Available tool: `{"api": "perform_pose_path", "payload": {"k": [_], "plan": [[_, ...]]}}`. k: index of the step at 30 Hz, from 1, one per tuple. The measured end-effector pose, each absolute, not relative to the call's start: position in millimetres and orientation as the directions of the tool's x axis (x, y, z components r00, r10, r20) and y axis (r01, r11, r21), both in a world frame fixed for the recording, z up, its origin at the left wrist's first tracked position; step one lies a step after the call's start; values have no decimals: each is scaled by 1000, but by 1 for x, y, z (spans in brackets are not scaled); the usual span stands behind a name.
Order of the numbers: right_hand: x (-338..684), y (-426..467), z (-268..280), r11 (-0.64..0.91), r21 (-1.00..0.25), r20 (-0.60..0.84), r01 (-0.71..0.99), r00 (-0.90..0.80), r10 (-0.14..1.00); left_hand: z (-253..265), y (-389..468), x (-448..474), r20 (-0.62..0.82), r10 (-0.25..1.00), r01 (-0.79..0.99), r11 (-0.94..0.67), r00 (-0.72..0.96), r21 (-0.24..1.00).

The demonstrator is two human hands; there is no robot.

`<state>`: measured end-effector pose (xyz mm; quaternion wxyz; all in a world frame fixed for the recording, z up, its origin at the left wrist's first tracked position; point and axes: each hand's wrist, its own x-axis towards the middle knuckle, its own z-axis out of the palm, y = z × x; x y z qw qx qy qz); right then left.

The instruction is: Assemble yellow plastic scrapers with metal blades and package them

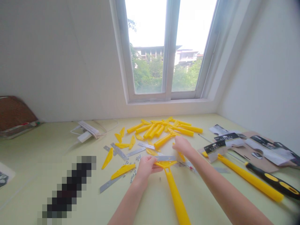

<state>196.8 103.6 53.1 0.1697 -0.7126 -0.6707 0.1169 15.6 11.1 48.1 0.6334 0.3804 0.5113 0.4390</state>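
My left hand (147, 165) pinches a flat metal blade (167, 158) against the forked head of a yellow scraper handle (174, 190), whose grip points toward me. Just beyond the blade, my right hand (183, 145) is closed on a yellow plastic blade cover (180, 156), partly hidden by the fingers. Loose yellow covers (123, 171) lie to the left, one over a metal blade (110, 184). Small nuts and screws (133, 175) are scattered next to my left hand. A pile of yellow handles (157, 129) lies beyond both hands.
At the right lie a yellow scraper handle (250, 178), a black-and-yellow screwdriver (272, 179) and cardboard packaging cards (260, 150). A white power strip (89, 129) with cables sits at the back left. A brown box (15, 115) stands at the far left. The window (168, 95) is behind the table.
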Motion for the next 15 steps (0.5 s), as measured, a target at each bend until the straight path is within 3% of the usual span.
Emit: {"api": "perform_pose_path", "payload": {"k": [3, 6, 8, 9, 10, 11, 12, 15], "plan": [[205, 96, 53, -33, -601, 155, 798, 158, 975, 49, 11, 16, -301, 950, -190, 311, 82, 931], [207, 80, 53, 71, -787, 242, 613, 202, 949, 48, 12, 16, -303, 950, -204, 311, 70, 928], [202, 66, 52, 152, -926, 236, 346, 214, 948, 45, 12, 16, -298, 952, -216, 308, 77, 927], [199, 58, 52, 179, -979, 196, 99, 205, 959, 44, 13, 16, -293, 953, -222, 304, 78, 926], [194, 52, 51, 171, -980, 151, -101, 176, 973, 42, 13, 15, -286, 955, -227, 297, 81, 927], [190, 46, 51, 160, -968, 134, -191, 142, 981, 41, 13, 15, -277, 957, -230, 289, 85, 929], [185, 41, 50, 153, -964, 132, -220, 106, 986, 41, 13, 14, -266, 959, -231, 281, 95, 931], [173, 33, 49, 204, -978, 202, -35, 41, 979, 40, 14, 12, -245, 959, -237, 273, 141, 932]]}}
